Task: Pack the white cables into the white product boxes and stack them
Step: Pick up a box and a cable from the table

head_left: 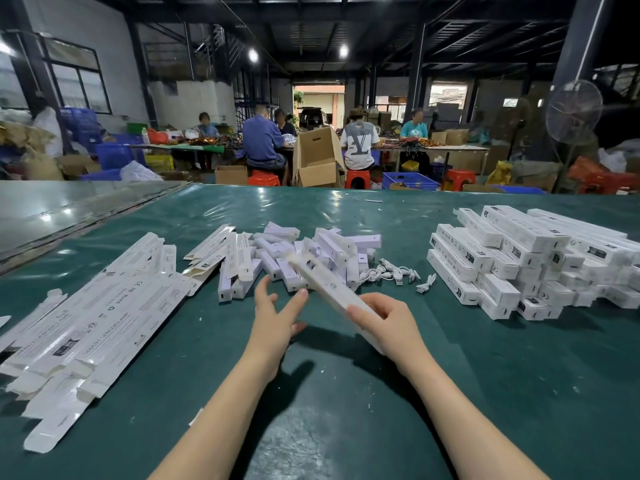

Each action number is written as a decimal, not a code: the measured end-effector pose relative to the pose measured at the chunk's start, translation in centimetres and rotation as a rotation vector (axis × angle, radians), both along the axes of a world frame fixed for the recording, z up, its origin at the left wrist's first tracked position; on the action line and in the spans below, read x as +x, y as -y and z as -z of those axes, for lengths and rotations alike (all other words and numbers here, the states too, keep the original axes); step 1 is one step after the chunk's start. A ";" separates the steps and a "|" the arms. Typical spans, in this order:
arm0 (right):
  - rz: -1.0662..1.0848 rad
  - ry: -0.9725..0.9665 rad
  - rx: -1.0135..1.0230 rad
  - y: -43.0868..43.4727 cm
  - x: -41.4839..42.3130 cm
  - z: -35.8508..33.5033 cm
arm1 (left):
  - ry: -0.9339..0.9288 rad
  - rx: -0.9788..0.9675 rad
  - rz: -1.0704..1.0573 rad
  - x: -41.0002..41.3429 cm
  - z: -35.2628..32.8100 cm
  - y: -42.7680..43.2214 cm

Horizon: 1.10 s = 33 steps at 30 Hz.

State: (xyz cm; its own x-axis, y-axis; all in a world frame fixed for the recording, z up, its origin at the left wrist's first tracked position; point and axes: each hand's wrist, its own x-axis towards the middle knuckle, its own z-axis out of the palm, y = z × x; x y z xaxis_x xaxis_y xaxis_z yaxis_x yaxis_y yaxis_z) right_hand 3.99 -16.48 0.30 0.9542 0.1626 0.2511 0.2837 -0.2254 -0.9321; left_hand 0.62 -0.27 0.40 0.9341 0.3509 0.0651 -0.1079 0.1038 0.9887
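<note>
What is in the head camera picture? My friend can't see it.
The right hand grips a long white box, blurred, over a green table, with the left hand open beside it. Flat cartons lie left, small boxes and white cables in the middle, stacked boxes right.

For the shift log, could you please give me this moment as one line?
right hand: grips white box, blurred | left hand: open beside it | white cables: loose on table | stack: right side

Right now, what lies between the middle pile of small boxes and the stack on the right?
A few bundled white cables on the green table, shown in the head view.
</note>
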 end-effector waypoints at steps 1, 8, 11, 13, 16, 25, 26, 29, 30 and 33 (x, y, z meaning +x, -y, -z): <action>0.050 0.019 0.026 -0.5 0.1 0.2 | 0.002 -0.065 -0.001 0.0 0.0 0.2; -0.199 0.003 -0.033 -2.8 -0.9 0.4 | -0.039 0.355 -0.100 -0.6 -0.2 1.6; 0.261 0.124 -0.440 -0.8 1.0 0.8 | -0.005 0.782 -0.204 -1.5 -0.8 0.4; 0.421 0.021 -0.504 0.7 1.8 1.0 | -0.068 0.997 -0.093 -1.9 -1.2 -0.3; 0.509 -0.071 -0.415 1.2 2.4 1.2 | -0.257 1.452 0.064 -1.9 -1.5 -1.1; 0.446 -0.035 -0.920 3.2 6.1 1.3 | -0.192 1.495 0.217 -1.8 -1.0 -0.1; 0.416 -0.063 -0.985 3.6 6.5 1.3 | -0.132 1.485 0.235 -1.8 -0.9 0.2; 0.358 -0.105 -1.093 3.7 6.9 1.3 | -0.044 1.487 0.275 -1.7 -0.4 0.8; 0.363 -0.080 -1.088 3.6 6.8 1.3 | -0.036 1.489 0.274 -1.6 -0.2 0.8; 0.393 0.093 -1.017 3.4 5.8 1.1 | -0.019 1.464 0.252 -1.5 -0.1 0.7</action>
